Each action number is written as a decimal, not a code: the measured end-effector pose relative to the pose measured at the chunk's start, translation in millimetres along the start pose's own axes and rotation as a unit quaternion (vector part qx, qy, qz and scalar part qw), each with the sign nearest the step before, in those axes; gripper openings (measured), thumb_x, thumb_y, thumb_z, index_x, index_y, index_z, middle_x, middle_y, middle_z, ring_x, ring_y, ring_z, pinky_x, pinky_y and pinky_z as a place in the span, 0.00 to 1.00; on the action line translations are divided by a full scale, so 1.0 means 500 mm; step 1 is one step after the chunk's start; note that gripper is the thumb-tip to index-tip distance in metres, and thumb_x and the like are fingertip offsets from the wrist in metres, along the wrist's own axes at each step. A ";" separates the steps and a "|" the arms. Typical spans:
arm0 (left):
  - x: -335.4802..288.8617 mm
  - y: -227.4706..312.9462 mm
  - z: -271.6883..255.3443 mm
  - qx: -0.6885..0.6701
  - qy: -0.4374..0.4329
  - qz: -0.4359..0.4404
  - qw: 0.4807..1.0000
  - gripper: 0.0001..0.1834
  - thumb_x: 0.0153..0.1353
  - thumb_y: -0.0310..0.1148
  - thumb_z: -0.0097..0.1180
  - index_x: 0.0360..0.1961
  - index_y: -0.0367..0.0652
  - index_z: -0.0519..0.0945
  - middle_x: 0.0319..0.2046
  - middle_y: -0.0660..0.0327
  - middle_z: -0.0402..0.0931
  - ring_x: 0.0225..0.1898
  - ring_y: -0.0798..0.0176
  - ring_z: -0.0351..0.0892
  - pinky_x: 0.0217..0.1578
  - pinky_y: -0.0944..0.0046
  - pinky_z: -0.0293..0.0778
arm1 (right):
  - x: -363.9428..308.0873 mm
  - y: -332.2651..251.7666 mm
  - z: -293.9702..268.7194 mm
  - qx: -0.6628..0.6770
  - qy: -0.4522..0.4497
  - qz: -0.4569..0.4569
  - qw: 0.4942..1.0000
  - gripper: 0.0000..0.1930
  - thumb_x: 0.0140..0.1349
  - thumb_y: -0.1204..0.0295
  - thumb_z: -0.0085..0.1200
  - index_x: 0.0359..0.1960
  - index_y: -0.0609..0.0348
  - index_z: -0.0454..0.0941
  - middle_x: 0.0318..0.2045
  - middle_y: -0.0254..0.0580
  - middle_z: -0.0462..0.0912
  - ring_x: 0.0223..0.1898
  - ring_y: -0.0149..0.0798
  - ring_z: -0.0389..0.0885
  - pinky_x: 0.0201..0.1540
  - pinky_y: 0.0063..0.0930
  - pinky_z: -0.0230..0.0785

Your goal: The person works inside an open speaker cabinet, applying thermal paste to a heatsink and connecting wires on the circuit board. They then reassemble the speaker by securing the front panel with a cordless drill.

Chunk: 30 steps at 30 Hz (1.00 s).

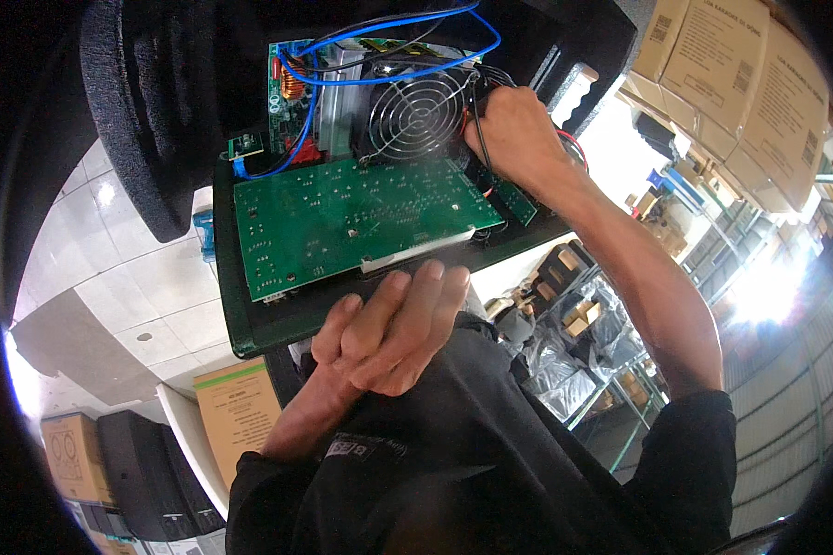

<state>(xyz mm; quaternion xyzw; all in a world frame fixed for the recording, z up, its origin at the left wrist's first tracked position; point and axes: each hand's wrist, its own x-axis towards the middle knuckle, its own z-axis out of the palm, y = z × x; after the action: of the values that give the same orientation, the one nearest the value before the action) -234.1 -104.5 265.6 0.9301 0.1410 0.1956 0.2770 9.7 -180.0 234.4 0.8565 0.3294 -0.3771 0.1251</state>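
A large green circuit board (351,222) lies across a black, rough-coated speaker cabinet (240,324). Behind the board stands a cooling fan with a round wire guard (421,116). My right hand (513,134) is closed just right of the fan, among thin black and red wires; its fingertips are hidden, so what they grip does not show. My left hand (393,328) hovers at the near edge of the board, fingers stretched out side by side, holding nothing visible. Blue wires (388,79) loop over the fan and a second circuit board (291,111) bearing a copper coil.
A small green board (513,199) sits at the large board's right end. Stacked cardboard cartons (712,83) rise at the upper right. Shelving with plastic-wrapped goods (573,361) stands to the right. Black speaker boxes (143,472) and a carton (236,412) are at lower left.
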 end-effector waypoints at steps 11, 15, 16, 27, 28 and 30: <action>0.002 -0.002 -0.006 0.008 -0.017 0.002 1.000 0.13 0.62 0.47 0.58 0.48 0.68 0.83 0.51 0.79 0.77 0.57 0.72 0.70 0.66 0.58 0.51 | 0.006 0.009 0.009 0.004 0.030 -0.042 0.999 0.17 0.51 0.64 0.61 0.21 0.72 0.81 0.23 0.67 0.79 0.29 0.64 0.82 0.35 0.47 0.79; 0.003 0.002 0.003 -0.003 0.009 -0.009 1.000 0.12 0.63 0.41 0.55 0.46 0.68 0.85 0.48 0.82 0.80 0.56 0.73 0.69 0.65 0.59 0.50 | 0.017 0.018 0.010 -0.003 0.027 -0.047 0.999 0.16 0.50 0.65 0.60 0.21 0.72 0.80 0.22 0.67 0.79 0.29 0.64 0.83 0.35 0.47 0.79; 0.004 0.004 0.006 -0.010 0.016 -0.015 1.000 0.12 0.64 0.38 0.54 0.45 0.68 0.86 0.46 0.83 0.81 0.55 0.73 0.69 0.65 0.60 0.50 | 0.022 0.021 0.010 -0.008 0.027 -0.050 0.998 0.16 0.50 0.65 0.59 0.21 0.72 0.80 0.22 0.66 0.79 0.29 0.63 0.83 0.35 0.47 0.79; 0.011 -0.004 0.004 -0.008 0.009 -0.019 1.000 0.11 0.65 0.39 0.54 0.43 0.69 0.86 0.45 0.82 0.81 0.54 0.74 0.69 0.65 0.61 0.50 | 0.023 0.024 -0.022 -0.012 -0.077 -0.037 0.996 0.18 0.59 0.63 0.54 0.27 0.70 0.82 0.26 0.67 0.80 0.33 0.64 0.81 0.39 0.50 0.75; 0.011 -0.002 0.003 -0.001 0.007 -0.019 1.000 0.11 0.65 0.39 0.54 0.43 0.69 0.86 0.45 0.82 0.81 0.54 0.74 0.70 0.65 0.61 0.50 | 0.018 0.024 -0.029 -0.012 -0.107 -0.021 0.994 0.18 0.62 0.62 0.54 0.29 0.69 0.82 0.27 0.67 0.80 0.34 0.63 0.81 0.39 0.50 0.74; 0.012 -0.002 0.000 0.004 -0.005 -0.012 1.000 0.11 0.65 0.41 0.53 0.43 0.69 0.86 0.45 0.82 0.81 0.54 0.73 0.69 0.65 0.60 0.50 | 0.005 0.025 -0.039 -0.016 -0.145 0.042 0.988 0.18 0.66 0.59 0.52 0.35 0.64 0.84 0.29 0.63 0.82 0.36 0.61 0.81 0.41 0.48 0.73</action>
<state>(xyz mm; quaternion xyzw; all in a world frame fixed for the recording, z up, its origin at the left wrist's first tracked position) -229.0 -101.5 266.8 0.9304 0.1513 0.1870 0.2766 30.3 -179.2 245.4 0.8039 0.2776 -0.4863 0.2006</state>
